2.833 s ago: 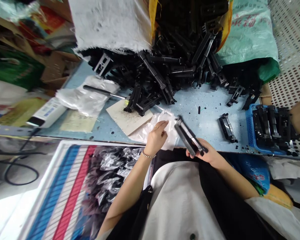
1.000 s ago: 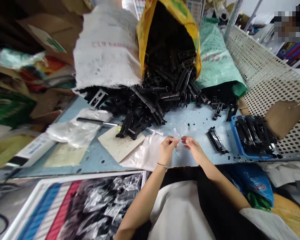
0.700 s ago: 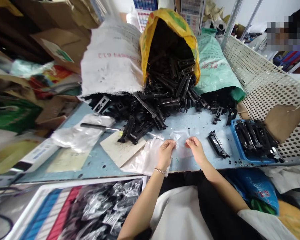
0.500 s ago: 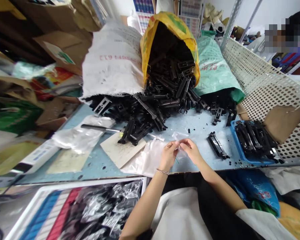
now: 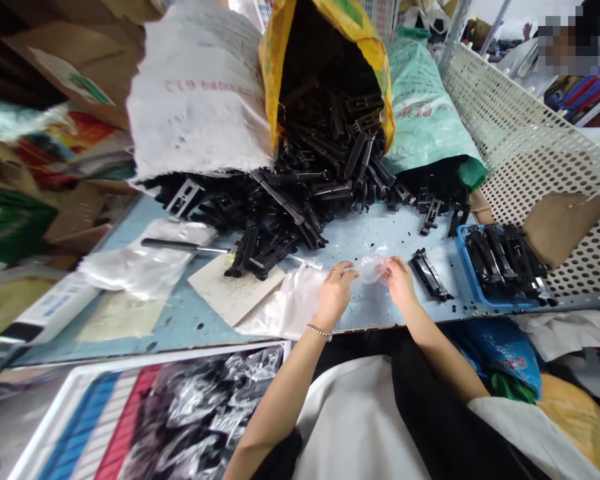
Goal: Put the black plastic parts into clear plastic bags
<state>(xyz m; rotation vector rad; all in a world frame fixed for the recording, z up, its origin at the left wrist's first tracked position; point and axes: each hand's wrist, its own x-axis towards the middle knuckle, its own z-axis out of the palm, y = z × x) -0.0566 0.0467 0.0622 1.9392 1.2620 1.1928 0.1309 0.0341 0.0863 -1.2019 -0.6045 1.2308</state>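
A small clear plastic bag (image 5: 371, 268) is stretched between my two hands above the blue table. My left hand (image 5: 336, 292), wearing a ring and a beaded bracelet, pinches its left edge with thumb and fingers. At the other side my right hand (image 5: 401, 281) grips the bag between thumb and fingertips. A stack of clear plastic bags (image 5: 285, 310) lies beside and partly under my left hand. Just right of my right hand, a single black plastic part with a shiny metal strip (image 5: 431, 275) rests on the table.
Black parts (image 5: 290, 213) spill from white (image 5: 200, 100), yellow (image 5: 275, 80) and green sacks (image 5: 425, 113). A blue basket (image 5: 500, 303) of parts stands right, by a perforated panel (image 5: 540, 147). A screwdriver-like tool (image 5: 170, 245) lies left. Below, a crate (image 5: 275, 353) holds bagged parts.
My hands have moved apart, the right one to the right, and the plastic bag is now spread out between them. The whole view has shifted slightly.
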